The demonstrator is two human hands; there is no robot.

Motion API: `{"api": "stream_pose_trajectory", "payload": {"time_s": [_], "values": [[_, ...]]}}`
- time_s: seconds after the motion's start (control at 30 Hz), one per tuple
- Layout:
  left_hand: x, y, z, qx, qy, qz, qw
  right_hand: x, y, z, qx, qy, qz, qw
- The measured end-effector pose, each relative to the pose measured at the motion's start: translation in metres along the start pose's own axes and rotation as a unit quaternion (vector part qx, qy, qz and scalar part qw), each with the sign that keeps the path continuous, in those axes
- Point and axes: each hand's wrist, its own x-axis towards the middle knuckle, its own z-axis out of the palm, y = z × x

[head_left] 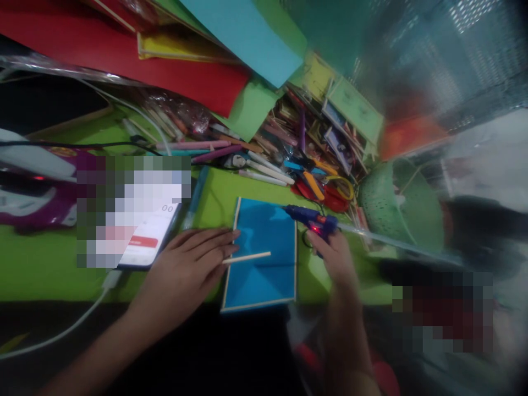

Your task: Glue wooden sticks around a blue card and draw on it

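Note:
A blue rectangular board (264, 286) lies at the table's front edge, with pale thin strips along its left, right and bottom edges. My left hand (192, 267) rests at its left side, fingertips on the edge. From between those fingers a short pale stick (256, 256) juts out over the board. In my right hand (336, 258) is a dark blue hot glue gun (315, 220) with a red light glowing on it. Its nozzle points left, at the board's top right corner. A clear glue stick (371, 234) extends from its back.
Left of the board lies a lit phone (144, 242) with a white cable (88, 313). Behind are scissors (315, 184), pens (198, 146) and craft scraps. A green basket (379, 203) stands at right. Red (198, 82) and light blue sheets (256, 44) lie at the back.

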Motion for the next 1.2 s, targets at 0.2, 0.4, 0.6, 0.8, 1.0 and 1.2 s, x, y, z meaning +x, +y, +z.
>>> {"api": "stream_pose_trajectory", "payload": {"time_s": [0.2,0.4,0.6,0.8,1.0,1.2], "values": [[0.000,-0.001,0.000,0.005,-0.001,0.012,1.000,0.004,0.000,0.003,-0.012,-0.002,-0.021,1.000],[0.001,-0.001,-0.001,0.003,0.006,0.010,1.000,-0.001,0.001,-0.006,-0.038,0.017,0.010,0.999],[-0.002,-0.003,0.000,0.004,-0.006,0.010,1.000,-0.004,0.001,-0.008,-0.022,0.021,0.026,0.999],[-0.001,-0.002,0.000,0.009,-0.008,0.015,1.000,-0.001,0.001,-0.004,-0.024,0.011,0.017,1.000],[0.001,0.000,-0.001,0.000,-0.001,0.004,1.000,0.001,0.001,0.000,-0.024,0.004,-0.003,1.000],[-0.001,-0.002,0.000,-0.004,-0.004,-0.001,1.000,-0.001,0.003,-0.006,-0.053,0.019,0.013,0.998]]}}
